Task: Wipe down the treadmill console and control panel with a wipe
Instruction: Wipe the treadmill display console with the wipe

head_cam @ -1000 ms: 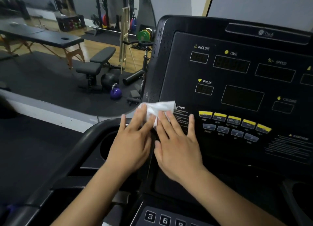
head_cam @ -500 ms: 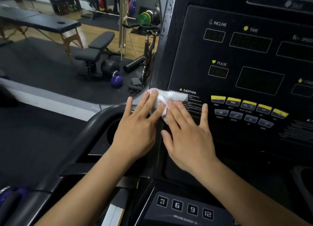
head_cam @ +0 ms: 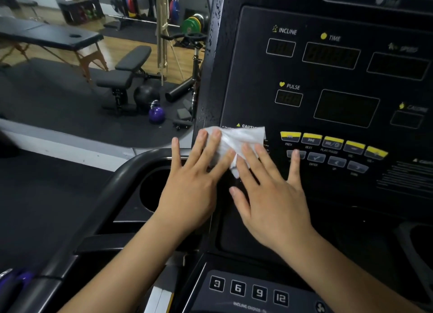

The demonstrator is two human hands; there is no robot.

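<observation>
A crumpled white wipe (head_cam: 241,140) lies flat on the lower left of the black treadmill console (head_cam: 339,97), over the caution label. My left hand (head_cam: 194,183) presses its left part with spread fingers. My right hand (head_cam: 269,195) presses its right part, fingers splayed, little finger touching a grey button. To the right of the wipe is the control panel with yellow buttons (head_cam: 332,141) and grey buttons (head_cam: 337,161). Water droplets dot the console's left edge (head_cam: 214,31).
A round cup holder (head_cam: 152,190) and curved black handrail (head_cam: 112,195) sit left of my hands. Incline keys 3, 6, 9, 12 (head_cam: 248,290) lie below. Beyond are a weight bench (head_cam: 124,78), purple kettlebell (head_cam: 156,113) and massage table (head_cam: 51,36).
Both hands have slid the wipe a little to the right across the caution label. My view has shifted closer and lower on the console.
</observation>
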